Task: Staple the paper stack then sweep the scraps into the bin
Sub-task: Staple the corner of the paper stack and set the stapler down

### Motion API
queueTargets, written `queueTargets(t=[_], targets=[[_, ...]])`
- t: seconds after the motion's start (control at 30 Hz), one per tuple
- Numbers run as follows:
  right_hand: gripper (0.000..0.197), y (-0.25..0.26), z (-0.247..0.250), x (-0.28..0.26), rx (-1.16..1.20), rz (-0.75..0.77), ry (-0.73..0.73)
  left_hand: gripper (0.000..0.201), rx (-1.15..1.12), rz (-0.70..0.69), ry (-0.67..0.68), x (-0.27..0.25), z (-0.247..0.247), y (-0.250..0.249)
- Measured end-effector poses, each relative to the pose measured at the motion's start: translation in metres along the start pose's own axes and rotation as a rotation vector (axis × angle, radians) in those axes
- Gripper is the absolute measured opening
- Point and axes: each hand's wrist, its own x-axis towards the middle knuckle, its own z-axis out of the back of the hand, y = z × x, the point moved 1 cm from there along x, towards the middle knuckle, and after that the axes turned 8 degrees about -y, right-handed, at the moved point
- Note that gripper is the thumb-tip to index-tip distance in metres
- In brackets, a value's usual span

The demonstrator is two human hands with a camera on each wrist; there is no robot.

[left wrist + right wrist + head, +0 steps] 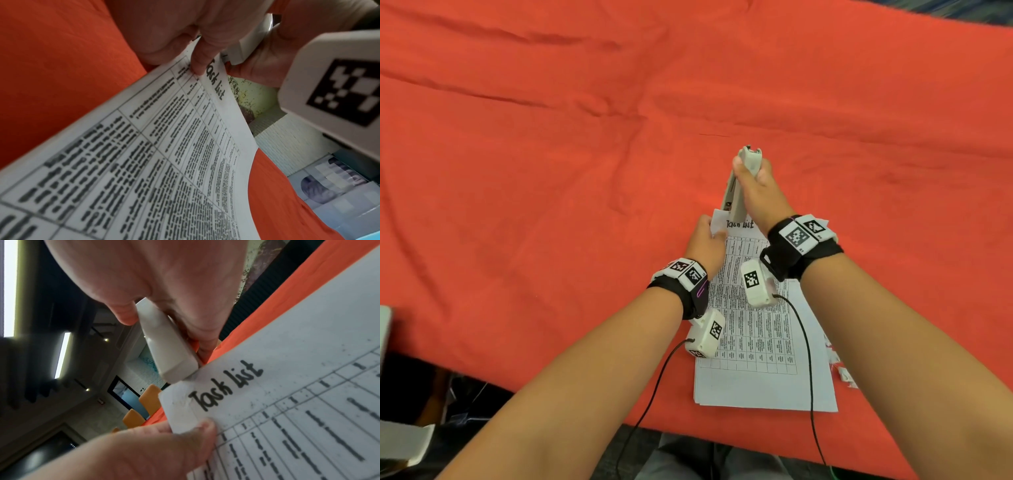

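The right hand (758, 192) has its grip wrapped round the stapler (736, 192), nose at the far left corner of the paper stack (760, 342); the left hand (705, 245) pinches that lifted corner; scraps (840, 368) lie beside the stack on the red-clothed desk (551, 171).

My right hand (758, 192) covers most of the stapler (736, 192), so I can't see whether its mouth touches the paper stack (760, 342). Table text is too blurred to read. Scraps (840, 366) sit partly behind my forearm.
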Motion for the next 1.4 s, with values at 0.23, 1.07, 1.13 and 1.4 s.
queueTargets(t=[0.23,1.07,1.13,1.4], targets=[[0.040,-0.003,-0.001,0.000,0.004,0.009,0.000,0.016,-0.002,0.004,-0.009,-0.003,-0.002,-0.001],[0.048,-0.010,-0.013,0.002,0.044,0.082,-0.240,0.017,0.068,-0.060,-0.003,-0.010,-0.004,0.007],[0.049,-0.010,-0.014,0.004,0.067,0.083,-0.269,0.017,0.070,-0.069,-0.003,-0.010,-0.003,0.006],[0.044,-0.012,-0.011,0.011,0.095,0.041,-0.321,0.023,0.114,-0.080,0.043,-0.020,-0.002,0.026]])
